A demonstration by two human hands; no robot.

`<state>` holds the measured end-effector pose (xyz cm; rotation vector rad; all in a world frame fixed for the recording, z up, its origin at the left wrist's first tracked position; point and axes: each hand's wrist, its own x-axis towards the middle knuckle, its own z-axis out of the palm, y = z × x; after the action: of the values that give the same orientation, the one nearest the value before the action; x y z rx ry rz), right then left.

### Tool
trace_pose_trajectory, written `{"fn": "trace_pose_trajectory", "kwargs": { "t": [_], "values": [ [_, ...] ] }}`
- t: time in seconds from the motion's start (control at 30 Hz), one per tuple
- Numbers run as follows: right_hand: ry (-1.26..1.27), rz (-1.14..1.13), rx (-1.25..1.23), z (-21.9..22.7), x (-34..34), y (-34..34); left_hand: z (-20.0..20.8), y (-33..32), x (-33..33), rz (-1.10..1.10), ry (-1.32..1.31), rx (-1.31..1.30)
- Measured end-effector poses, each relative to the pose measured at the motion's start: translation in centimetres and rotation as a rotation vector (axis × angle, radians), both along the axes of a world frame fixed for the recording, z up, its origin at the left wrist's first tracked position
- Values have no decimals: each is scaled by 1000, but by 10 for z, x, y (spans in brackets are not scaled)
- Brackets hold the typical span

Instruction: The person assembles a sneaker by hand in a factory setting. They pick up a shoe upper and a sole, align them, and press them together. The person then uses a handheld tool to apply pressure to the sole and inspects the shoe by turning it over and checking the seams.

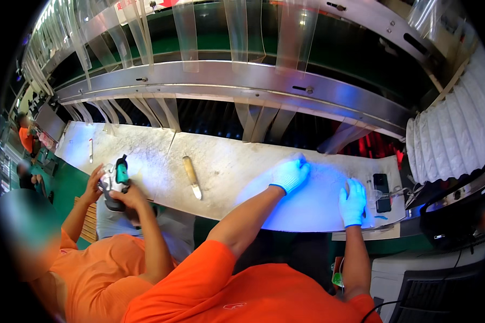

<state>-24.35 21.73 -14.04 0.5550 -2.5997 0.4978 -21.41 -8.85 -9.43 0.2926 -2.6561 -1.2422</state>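
On the pale, smudged counter point(221, 180), under a blue glow, two gloved hands are rested. The left hand point(292, 175) is placed toward the far edge with its fingers curled; whether anything is held in it cannot be told. The right hand point(353, 203) is laid near the front edge, its fingers stretched out and kept close together. Just to its right, a black phone point(382, 204) is set. Well to the left of the left hand, a wooden-handled knife point(190, 171) is laid, its blade pointed toward the front edge. Farther left, a shoe point(112, 184) is held by the bare hands of a co-worker point(105, 269) in orange. Behind, clear plastic strips point(186, 40) are hung by a metal frame point(215, 81).
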Motion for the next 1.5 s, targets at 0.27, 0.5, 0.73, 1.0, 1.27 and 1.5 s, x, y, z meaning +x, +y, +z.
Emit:
{"fn": "trace_pose_trajectory", "kwargs": {
  "t": [0.27,0.5,0.73,1.0,1.27,1.5],
  "values": [
    [-27,21,-12,-3,0,2,-10,12,-7,104,8,-48],
    [7,54,-69,-4,-3,1,-9,18,-3,174,53,-111],
    [-72,70,-156,-9,-7,0,-10,21,-5,193,48,-233],
    [-78,71,-187,-12,-6,-1,-3,27,-7,186,-34,-309],
    [-50,72,-207,-11,-2,-1,-5,29,-4,198,-29,-285],
    [-56,63,-208,-9,-5,1,-4,28,-6,197,-11,-282]
  ]
}}
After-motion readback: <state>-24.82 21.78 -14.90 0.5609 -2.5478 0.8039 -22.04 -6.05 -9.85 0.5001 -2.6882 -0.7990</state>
